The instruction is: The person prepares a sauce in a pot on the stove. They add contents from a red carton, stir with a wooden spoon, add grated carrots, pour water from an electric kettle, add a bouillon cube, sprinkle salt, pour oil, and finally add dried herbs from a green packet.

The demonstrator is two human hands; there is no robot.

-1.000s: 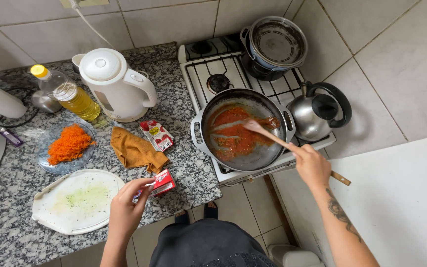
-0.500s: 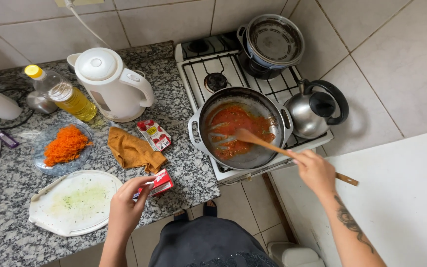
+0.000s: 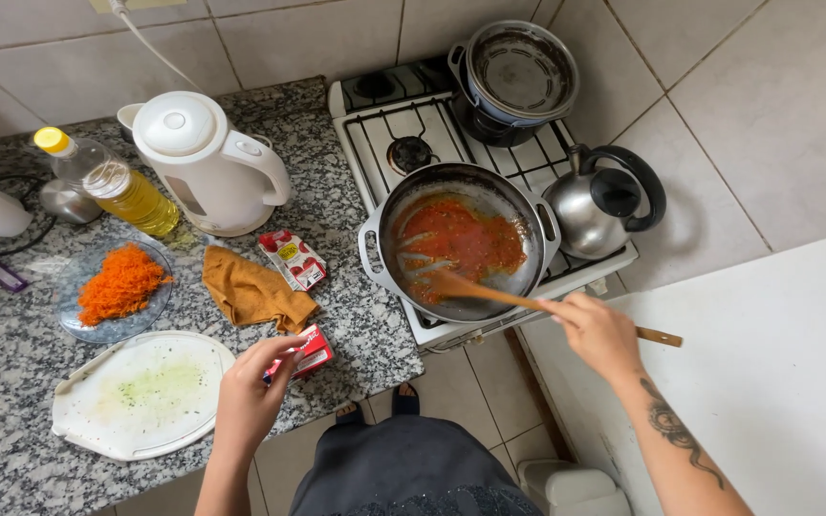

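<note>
My right hand [image 3: 597, 332] grips a wooden spoon [image 3: 489, 293] whose blade lies in the red sauce inside a wide grey pan [image 3: 459, 239] on the front burner of the white stove [image 3: 403, 124]. My left hand [image 3: 250, 394] holds a small red carton [image 3: 306, 351] at the front edge of the granite counter [image 3: 11, 449]. A second small carton [image 3: 293, 259] lies flat by the stove, next to a crumpled mustard cloth [image 3: 252, 290].
A white electric kettle [image 3: 207, 162], an oil bottle [image 3: 112, 183], a glass plate of grated carrot [image 3: 119, 285] and a white cutting board [image 3: 141, 394] sit on the counter. A steel kettle [image 3: 599, 205] and a dark pot [image 3: 516, 76] occupy the stove's right and back burners.
My right hand drew the spoon from the pan's middle toward its near rim, spreading the sauce. My left hand stayed on the red carton.
</note>
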